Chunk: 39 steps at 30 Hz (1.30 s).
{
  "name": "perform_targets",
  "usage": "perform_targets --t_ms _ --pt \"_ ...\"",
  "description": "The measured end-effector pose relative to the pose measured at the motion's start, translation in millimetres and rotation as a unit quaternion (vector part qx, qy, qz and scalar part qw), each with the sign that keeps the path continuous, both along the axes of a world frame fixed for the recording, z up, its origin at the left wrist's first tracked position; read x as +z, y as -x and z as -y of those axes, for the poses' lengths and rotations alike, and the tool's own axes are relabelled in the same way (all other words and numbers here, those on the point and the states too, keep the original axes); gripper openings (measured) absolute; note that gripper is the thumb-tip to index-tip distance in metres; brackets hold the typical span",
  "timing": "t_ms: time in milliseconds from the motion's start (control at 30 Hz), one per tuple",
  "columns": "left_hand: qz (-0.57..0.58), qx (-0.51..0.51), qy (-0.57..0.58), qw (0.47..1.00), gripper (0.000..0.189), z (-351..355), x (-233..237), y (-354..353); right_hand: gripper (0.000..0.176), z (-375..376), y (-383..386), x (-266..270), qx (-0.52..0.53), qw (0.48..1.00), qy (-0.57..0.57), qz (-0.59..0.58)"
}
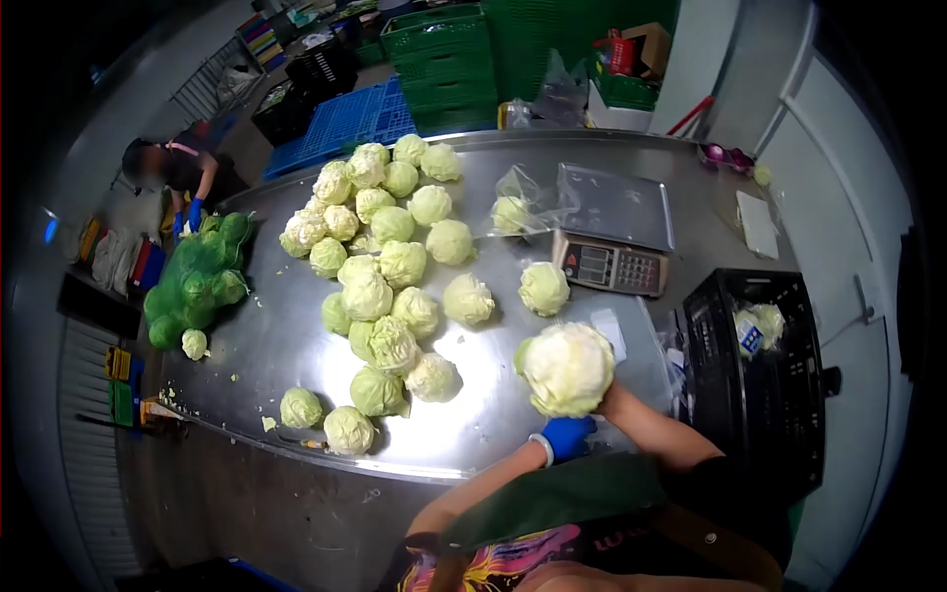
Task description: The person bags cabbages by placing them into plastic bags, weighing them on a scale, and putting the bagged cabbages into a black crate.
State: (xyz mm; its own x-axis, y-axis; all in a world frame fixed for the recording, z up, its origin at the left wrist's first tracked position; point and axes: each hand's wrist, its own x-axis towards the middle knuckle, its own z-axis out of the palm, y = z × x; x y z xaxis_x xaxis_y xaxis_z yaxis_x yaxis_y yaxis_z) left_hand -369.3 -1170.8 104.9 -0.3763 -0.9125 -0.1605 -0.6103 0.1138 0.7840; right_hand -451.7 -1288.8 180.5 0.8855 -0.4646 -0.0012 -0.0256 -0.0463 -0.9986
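A large pale cabbage (pixel 566 369) is held up close to me, above the front edge of the steel table. My right hand (pixel 613 399) grips it from beneath and behind, its fingers hidden by the cabbage. Just below the cabbage is my left hand (pixel 568 438) in a blue glove, a pale band at its wrist; how its fingers are set does not show clearly. Beyond the held cabbage, a single cabbage (pixel 544 288) sits by the weighing scale (pixel 614 264). Clear plastic bags (pixel 646 360) lie to the right.
Many trimmed cabbages (pixel 393 345) spread over the middle of the table (pixel 266 340). A knife (pixel 314 444) lies at the front edge. A black crate (pixel 755 395) with wrapped cabbage stands right. Far left, a person (pixel 182 168) in blue gloves handles a green net sack (pixel 202 276).
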Motion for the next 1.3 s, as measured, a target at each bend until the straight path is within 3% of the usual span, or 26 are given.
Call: perform_targets --t_ms 67,100,167,200,233,300,333,367,467,500,567,600,633,767,833,867,900,967,1033,1100,1133,1167,1200,1233,1267,1300 --pt "0.039 -0.054 0.026 0.997 0.043 -11 -10 13 0.069 -46 63 26 -0.066 0.997 0.026 -0.036" --pt "-0.13 -0.009 -0.021 0.991 0.046 -11 -20 16 0.071 -63 87 32 -0.095 0.993 0.041 -0.052" --pt "-0.449 0.079 -0.116 0.882 0.052 -8 -38 23 0.073 -87 129 10 -0.128 0.988 0.062 -0.068" --pt "-0.589 0.12 -0.162 0.782 0.055 -7 -41 26 0.08 -94 144 -25 -0.157 0.946 -0.279 0.049" --pt "-0.589 0.116 -0.161 0.784 0.055 -6 -42 24 0.087 -101 152 -49 -0.164 0.78 -0.582 0.162" --pt "-0.442 0.047 -0.122 0.887 0.052 -7 -38 7 0.078 -115 159 -67 -0.173 0.757 -0.586 0.232" --pt "-0.313 0.039 -0.073 0.946 0.062 -9 -3 3 0.072 -122 163 -70 -0.179 0.731 -0.588 0.298" --pt "-0.316 0.032 -0.073 0.946 0.062 -13 3 5 0.072 -129 167 -68 -0.185 0.732 -0.584 0.3" --pt "-0.314 0.072 0.043 0.946 0.078 -21 -4 19 0.074 -147 167 -53 -0.384 0.809 -0.395 0.206" --pt "-0.316 0.068 0.045 0.945 0.078 -23 6 21 0.074 -151 167 -54 -0.386 0.809 -0.391 0.207" --pt "-0.163 0.046 0.149 0.974 0.082 -38 51 23 0.081 -158 165 -56 -0.47 0.86 -0.199 0.017" --pt "-0.071 0.01 0.101 0.992 0.083 -43 64 27 0.085 -161 153 -34 -0.506 0.839 -0.2 -0.014" --pt "-0.076 0.009 0.101 0.992 0.083 -47 60 30 0.085 -164 148 -38 -0.508 0.838 -0.198 -0.017" --pt "0.009 -0.023 0.15 0.988 0.089 -69 19 42 0.078 -170 137 -64 -0.553 0.788 -0.269 -0.029" --pt "0.083 -0.054 0.052 0.994 0.094 -80 11 40 0.072 -172 133 -61 -0.477 0.712 -0.513 -0.051" --pt "0.085 -0.05 0.051 0.994 0.094 -84 10 35 0.069 -177 134 -100 -0.435 0.717 -0.542 -0.05" --pt "0.085 -0.043 0.025 0.995 0.098 -86 13 28 0.069 -181 127 -100 -0.431 0.719 -0.544 -0.049" --pt "0.088 -0.033 0.005 0.996 0.102 -91 14 12 0.064 -185 111 -99 -0.438 0.665 -0.601 -0.067" --pt "0.03 0.023 0.022 0.999 0.109 -100 11 -5 0.065 -192 103 -95 -0.443 0.677 -0.585 -0.054" --pt "0.001 0.05 0.031 0.998 0.112 -112 11 -20 0.063 -195 98 -86 -0.291 0.833 -0.452 -0.134" --pt "-0.018 0.088 0.067 0.994 0.11 -116 14 -28 0.063 -194 90 -66 -0.298 0.855 -0.364 -0.22" --pt "-0.037 0.125 0.104 0.986 0.107 -119 17 -35 0.063 -191 84 -64 -0.298 0.856 -0.363 -0.218" --pt "-0.041 0.081 0.162 0.983 0.095 -120 -15 -42 0.069 -189 79 -64 -0.314 0.883 -0.109 -0.33" --pt "-0.038 0.078 0.162 0.983 0.095 -123 -15 -45 0.075 -190 77 -66 -0.307 0.841 0.151 -0.419" --pt "0.02 0.041 0.103 0.994 0.089 -126 -15 -46 0.096 -186 75 -83 -0.315 0.824 0.234 -0.409" --pt "0.078 0.005 0.043 0.996 0.084 -130 -15 -47 0.096 -185 70 -92 -0.317 0.823 0.232 -0.409"
